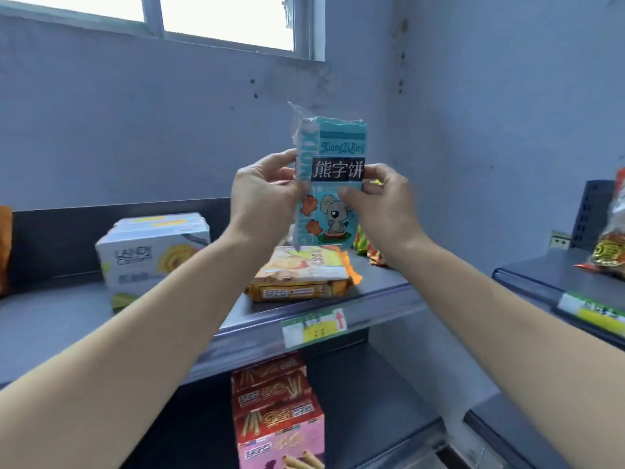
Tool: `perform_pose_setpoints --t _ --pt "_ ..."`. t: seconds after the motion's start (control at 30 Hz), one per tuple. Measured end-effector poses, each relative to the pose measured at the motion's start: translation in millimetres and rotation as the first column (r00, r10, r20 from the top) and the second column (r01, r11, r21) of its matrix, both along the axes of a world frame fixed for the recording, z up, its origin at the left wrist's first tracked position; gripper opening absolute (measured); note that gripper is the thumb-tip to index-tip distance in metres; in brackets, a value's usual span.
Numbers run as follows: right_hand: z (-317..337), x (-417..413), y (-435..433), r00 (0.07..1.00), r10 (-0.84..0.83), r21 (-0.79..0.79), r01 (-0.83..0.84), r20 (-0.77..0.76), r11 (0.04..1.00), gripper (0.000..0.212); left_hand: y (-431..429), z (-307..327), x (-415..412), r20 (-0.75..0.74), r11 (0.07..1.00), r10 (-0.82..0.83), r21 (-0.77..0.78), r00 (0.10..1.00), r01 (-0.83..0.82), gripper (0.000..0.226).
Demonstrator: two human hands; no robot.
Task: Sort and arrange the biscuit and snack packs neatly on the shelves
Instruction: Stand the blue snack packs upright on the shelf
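Left hand (262, 194) and right hand (378, 201) pinch teal pack (333, 184) upright, above top shelf (50, 319), over orange pack (301, 275). Step: placing, seemingly. Next: lower into bare spot beside white box (152, 252), face forward, squared.

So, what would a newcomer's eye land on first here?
The teal bear biscuit pack stands out, held upright by the left hand and right hand above the top shelf. Under it an orange pack lies flat on that shelf, a white Landy box to its left; red stick-biscuit boxes stand on the shelf below.
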State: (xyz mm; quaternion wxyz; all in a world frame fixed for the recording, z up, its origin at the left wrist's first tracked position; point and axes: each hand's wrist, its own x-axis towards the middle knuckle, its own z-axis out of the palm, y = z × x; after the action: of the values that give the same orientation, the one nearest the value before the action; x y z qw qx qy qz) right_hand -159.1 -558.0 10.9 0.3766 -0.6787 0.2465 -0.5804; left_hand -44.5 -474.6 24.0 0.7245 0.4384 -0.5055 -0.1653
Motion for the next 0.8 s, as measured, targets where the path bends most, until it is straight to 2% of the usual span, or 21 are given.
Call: perform_pose_setpoints --t 0.2,0.33,0.47,0.6,0.8 --pt "2 -60 -63 0.998 -0.051 0.019 0.050 0.044 0.999 0.019 -65 0 -52 -0.025 0.994 -0.070 0.084 0.997 0.072 0.034" --pt "-8 -67 -88 0.999 -0.040 0.033 0.040 0.005 0.999 0.019 -88 -5 -54 -0.045 0.990 -0.079 0.111 0.996 0.084 0.028" --pt "-9 -49 -101 1.000 0.026 0.038 -0.027 0.008 0.999 0.024 -99 -4 -39 -0.032 0.994 -0.025 0.105 0.999 0.029 0.028" --pt "-10 -19 -113 0.997 0.080 0.023 -0.080 0.003 0.997 0.022 -104 0 -14 -0.066 0.993 -0.051 0.107 0.997 0.058 0.030" --pt "-21 16 -136 0.994 -0.008 0.002 0.008 -0.110 1.000 0.028 -129 -8 29 -0.111 0.960 -0.039 0.272 0.993 0.068 0.024"
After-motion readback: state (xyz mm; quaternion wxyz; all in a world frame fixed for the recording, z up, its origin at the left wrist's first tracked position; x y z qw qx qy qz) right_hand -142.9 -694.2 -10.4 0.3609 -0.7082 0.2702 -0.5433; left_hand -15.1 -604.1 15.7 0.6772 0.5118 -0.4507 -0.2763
